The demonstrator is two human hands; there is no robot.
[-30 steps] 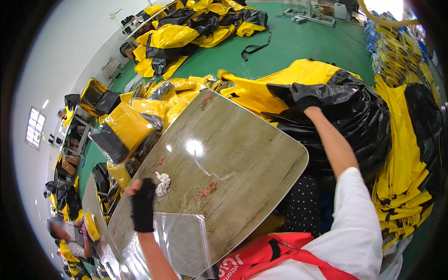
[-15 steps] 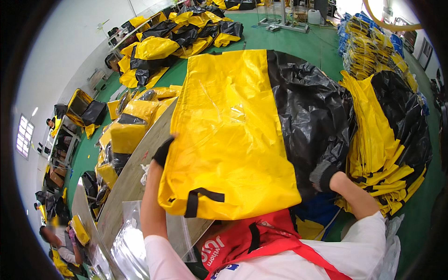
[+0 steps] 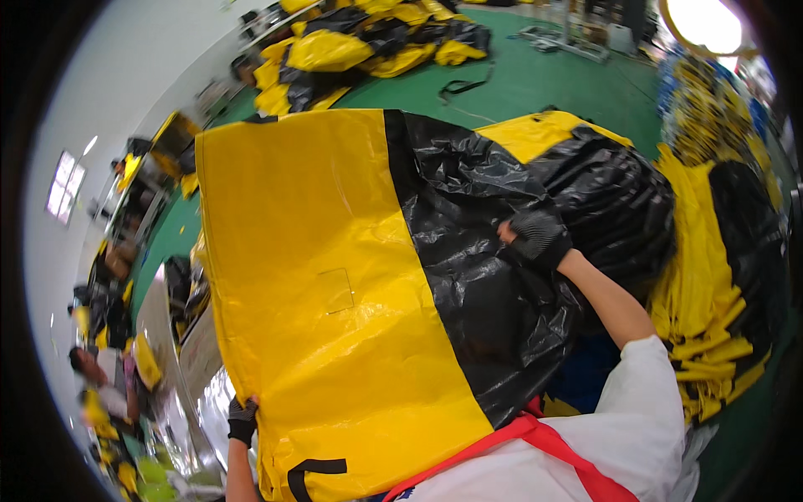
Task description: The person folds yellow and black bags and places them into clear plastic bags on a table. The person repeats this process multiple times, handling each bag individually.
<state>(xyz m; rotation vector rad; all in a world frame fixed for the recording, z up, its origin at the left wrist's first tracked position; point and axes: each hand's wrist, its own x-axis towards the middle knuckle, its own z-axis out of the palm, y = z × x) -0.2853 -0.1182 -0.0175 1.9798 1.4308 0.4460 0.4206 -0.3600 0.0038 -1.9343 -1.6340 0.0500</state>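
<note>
A large bag, yellow on the left and black on the right, lies spread flat in front of me and covers most of the worktable. My left hand, in a dark glove, grips its near left edge. Fingers closed, my right hand, also gloved, pinches the crinkled black part further out. A black strap loop hangs at the bag's near edge.
A shiny table surface shows at the lower left. Stacks of folded yellow and black bags stand at the right. More bags are heaped on the green floor at the back. Another person sits at the far left.
The bag has been pulled across the table and now lies spread wider. My left hand has slid down to its near left edge; my right hand has moved up onto the black part.
</note>
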